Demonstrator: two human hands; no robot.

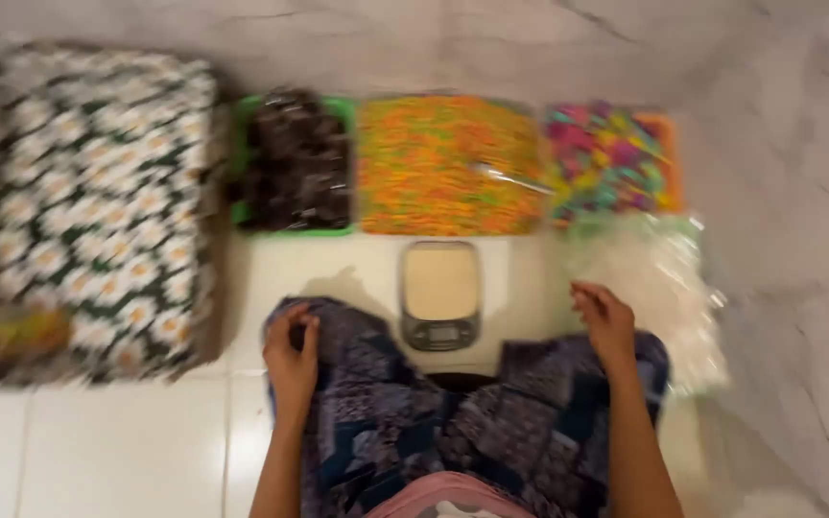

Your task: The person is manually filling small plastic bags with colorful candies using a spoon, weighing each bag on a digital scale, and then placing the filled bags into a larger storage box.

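Your left hand [292,353] rests on the dark patterned cloth [453,422] over your left knee, fingers curled and pinching a fold of it. Your right hand [604,321] sits on the same cloth over your right knee, fingers loosely bent and close together; the blur keeps you from telling whether they grip anything.

Between your hands, on the white tiled floor [117,441], stands a small kitchen scale [440,294] with a pale square platform and a dark display strip at its near edge. It sits just beyond the cloth, midway between your knees.

Beyond the scale runs a row of three trays against the wall: a green tray of dark brown pieces [295,161] to the scale's far left, a wide tray of orange and yellow bits [448,165] straight behind it with a clear spoon [510,177] lying on top, and an orange tray of mixed pink, green and purple bits [611,161] to the far right.

Right of the scale, just beside your right hand, lies a heap of clear plastic bags [659,288]. Well to the scale's left sits a bulky bundle in daisy-print fabric [98,206].
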